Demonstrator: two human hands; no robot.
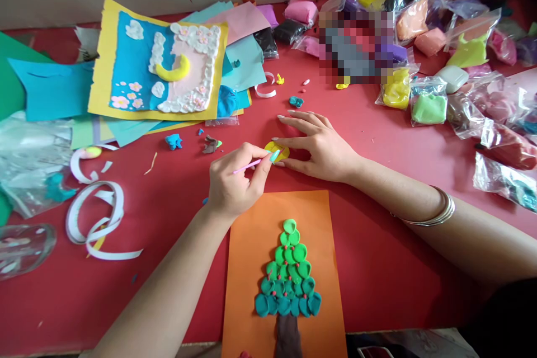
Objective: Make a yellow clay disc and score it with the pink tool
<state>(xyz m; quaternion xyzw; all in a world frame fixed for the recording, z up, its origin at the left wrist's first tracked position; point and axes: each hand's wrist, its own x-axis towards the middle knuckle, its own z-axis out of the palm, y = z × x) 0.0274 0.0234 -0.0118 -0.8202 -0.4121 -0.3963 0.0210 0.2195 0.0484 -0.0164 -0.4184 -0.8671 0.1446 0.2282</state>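
On red table [377,268]: yellow clay [277,151] pinned under right fingers [293,142]; left fingers [262,168] pinch pink stick [247,166].

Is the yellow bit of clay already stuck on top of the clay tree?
No, the yellow clay piece lies on the red table, above the orange card.

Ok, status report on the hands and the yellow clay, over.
Left hand grips pink stick, tip at yellow clay. Right hand pins the clay to the red table. Tree card lies just below, nothing between.
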